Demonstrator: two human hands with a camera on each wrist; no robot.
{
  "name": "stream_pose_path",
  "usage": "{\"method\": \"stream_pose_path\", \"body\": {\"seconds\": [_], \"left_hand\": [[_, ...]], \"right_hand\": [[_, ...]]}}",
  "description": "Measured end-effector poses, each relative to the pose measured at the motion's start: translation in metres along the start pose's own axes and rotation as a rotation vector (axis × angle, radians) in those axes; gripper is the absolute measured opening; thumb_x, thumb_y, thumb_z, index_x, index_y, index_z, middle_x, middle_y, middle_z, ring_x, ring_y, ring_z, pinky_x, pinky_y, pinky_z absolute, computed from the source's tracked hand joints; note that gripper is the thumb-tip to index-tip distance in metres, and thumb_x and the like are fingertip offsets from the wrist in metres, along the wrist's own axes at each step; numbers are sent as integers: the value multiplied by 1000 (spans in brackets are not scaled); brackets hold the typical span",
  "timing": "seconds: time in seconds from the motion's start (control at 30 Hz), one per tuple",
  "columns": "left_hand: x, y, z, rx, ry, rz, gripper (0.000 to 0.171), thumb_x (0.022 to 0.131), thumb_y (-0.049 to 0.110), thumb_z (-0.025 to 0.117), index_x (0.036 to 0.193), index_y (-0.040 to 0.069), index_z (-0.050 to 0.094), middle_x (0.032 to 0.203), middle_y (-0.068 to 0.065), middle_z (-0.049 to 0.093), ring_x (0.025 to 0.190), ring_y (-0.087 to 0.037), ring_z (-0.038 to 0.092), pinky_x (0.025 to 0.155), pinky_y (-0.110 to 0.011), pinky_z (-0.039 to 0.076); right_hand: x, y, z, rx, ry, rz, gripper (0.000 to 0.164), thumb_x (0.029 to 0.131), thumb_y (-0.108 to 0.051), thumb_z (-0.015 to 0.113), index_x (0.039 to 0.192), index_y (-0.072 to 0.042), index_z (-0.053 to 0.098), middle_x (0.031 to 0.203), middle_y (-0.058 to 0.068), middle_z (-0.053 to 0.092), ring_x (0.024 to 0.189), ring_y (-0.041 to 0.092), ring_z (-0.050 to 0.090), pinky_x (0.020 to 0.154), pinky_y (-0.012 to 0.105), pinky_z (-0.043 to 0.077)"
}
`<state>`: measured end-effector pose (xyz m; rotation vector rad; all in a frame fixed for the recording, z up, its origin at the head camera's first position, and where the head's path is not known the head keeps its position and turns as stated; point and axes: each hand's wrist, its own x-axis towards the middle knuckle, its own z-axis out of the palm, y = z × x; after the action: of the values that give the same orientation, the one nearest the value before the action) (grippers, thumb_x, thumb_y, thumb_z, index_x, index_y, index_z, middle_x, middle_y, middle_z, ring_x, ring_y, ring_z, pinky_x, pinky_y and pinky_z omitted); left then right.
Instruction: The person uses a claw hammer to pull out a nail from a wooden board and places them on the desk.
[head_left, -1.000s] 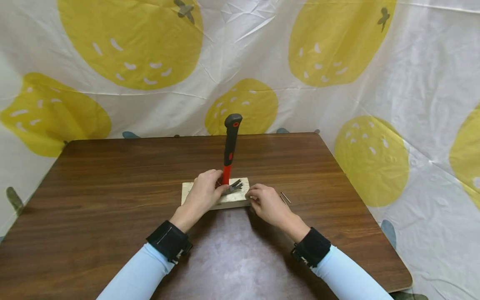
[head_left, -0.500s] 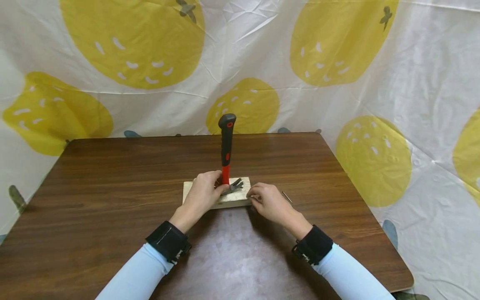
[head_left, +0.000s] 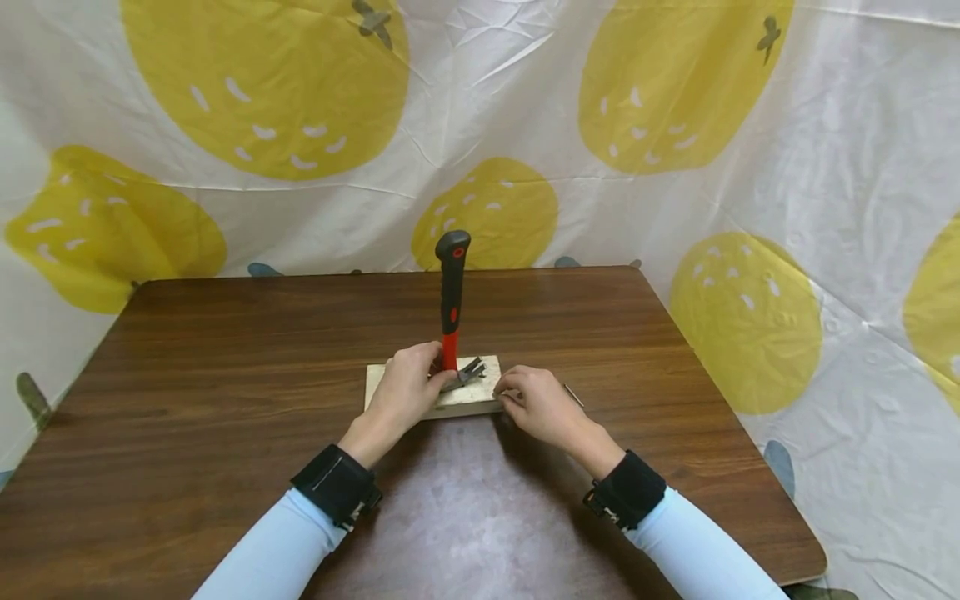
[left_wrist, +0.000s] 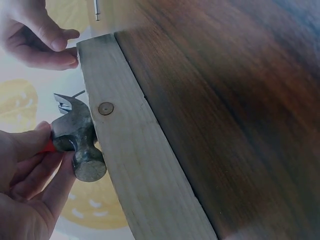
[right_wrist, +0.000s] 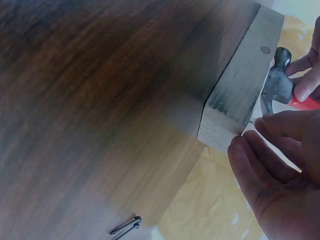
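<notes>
A claw hammer [head_left: 451, 292] stands handle up on a pale wooden block [head_left: 471, 397], its claw toward the right. My left hand [head_left: 405, 383] grips the red shaft just above the steel head, as the left wrist view shows. A thin nail-like stub [left_wrist: 78, 93] sticks out by the claw; whether the claw is around it, I cannot tell. My right hand [head_left: 540, 402] holds the block's right end, fingertips at its corner. The right wrist view shows the block's end grain [right_wrist: 220, 131] beside those fingers. A round knot [left_wrist: 106, 108] marks the block's near side.
Loose nails [right_wrist: 127, 226] lie on the brown table [head_left: 225, 400] to the right of my right hand, which partly hides them in the head view. A white cloth with yellow fruit prints [head_left: 480, 208] hangs behind the table and along its right side.
The hammer's handle has tipped slightly to the left. Both hands keep nearly the same places on the hammer and block. One loose nail is now behind the right hand.
</notes>
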<state>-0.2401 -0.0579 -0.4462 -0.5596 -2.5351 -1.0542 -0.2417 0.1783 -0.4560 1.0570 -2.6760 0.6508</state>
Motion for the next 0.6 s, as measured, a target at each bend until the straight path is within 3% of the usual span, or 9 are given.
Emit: {"method": "stream_pose_path", "body": {"seconds": [0.6], "left_hand": [[-6,-10,-6,-61,43,1,15,85,6,83,93,8,70,85,-5,73,80,-22,71,72,-39,58]], "right_hand": [[2,-4,-1,35,22,20,8,89,2,73,95,-3,75,98,7,71,86,20,69,77,34,57]]}}
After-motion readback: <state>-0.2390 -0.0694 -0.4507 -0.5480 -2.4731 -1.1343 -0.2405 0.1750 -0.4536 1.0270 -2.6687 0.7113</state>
